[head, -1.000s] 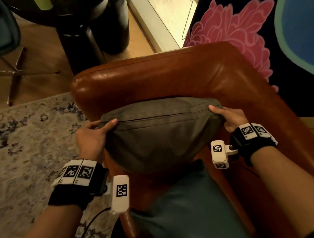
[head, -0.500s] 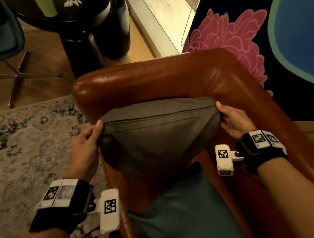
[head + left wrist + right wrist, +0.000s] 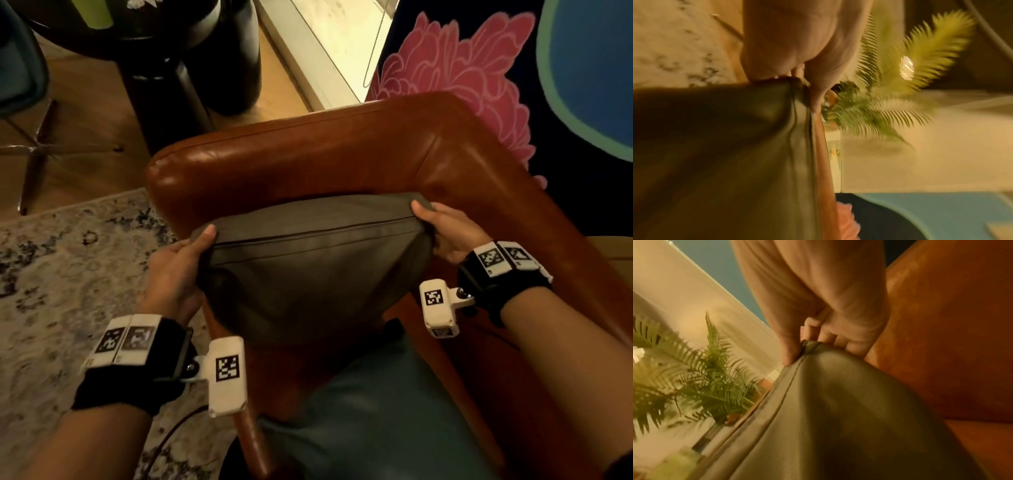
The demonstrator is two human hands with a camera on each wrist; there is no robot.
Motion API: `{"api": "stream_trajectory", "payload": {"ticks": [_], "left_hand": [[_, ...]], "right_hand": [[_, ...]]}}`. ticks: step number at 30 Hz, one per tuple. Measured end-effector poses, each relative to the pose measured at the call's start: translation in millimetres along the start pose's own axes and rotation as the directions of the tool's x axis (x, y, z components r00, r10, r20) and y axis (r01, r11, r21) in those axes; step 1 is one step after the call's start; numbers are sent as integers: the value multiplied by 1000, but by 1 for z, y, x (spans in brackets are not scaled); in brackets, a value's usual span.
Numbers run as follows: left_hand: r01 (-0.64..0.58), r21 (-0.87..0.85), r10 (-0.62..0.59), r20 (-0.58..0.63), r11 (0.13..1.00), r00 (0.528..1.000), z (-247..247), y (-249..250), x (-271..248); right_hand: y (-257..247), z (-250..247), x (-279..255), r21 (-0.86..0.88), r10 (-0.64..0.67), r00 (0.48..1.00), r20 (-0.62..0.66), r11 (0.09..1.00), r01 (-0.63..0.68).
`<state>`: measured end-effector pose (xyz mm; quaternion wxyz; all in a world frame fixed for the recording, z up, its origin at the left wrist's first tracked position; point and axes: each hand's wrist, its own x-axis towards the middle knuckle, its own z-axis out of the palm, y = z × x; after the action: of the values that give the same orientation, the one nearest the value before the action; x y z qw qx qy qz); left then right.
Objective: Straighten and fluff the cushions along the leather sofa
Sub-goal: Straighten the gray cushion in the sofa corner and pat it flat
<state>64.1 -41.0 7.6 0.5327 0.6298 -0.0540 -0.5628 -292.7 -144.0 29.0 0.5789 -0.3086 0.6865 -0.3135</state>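
Observation:
An olive-grey cushion stands in the corner of the brown leather sofa, against the armrest. My left hand grips its top left corner, thumb on the seam. My right hand pinches the top right corner next to the sofa back. In the left wrist view the cushion hangs from my left hand. The right wrist view shows my right hand with thumb and fingers closed on the corner of the cushion. A teal cushion lies on the seat below.
A patterned rug covers the floor to the left of the sofa. A black round table base stands beyond the armrest, with a chair leg at far left. A floral hanging is behind the sofa back. A fern stands nearby.
The cushion's top edge has been pulled taut and straighter, and both hands have shifted slightly along with it, still holding the top corners.

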Motion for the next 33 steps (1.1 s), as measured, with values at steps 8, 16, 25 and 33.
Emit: {"api": "stream_trajectory", "payload": {"ticks": [8,16,25,33], "left_hand": [[121,-139,-114,60,983,992,-14,-3,-3],[-150,310,166,-27,939,986,-15,-31,-2],[-495,564,577,41,661,816,-7,3,-20],[-80,62,85,-71,995,994,-16,-33,51]], "right_hand": [[1,13,8,-5,-78,997,-27,997,78],[33,3,17,47,-23,983,-182,998,32],[-11,-14,21,-552,-612,788,-65,680,483],[14,20,68,-164,-111,989,-96,982,94]]}}
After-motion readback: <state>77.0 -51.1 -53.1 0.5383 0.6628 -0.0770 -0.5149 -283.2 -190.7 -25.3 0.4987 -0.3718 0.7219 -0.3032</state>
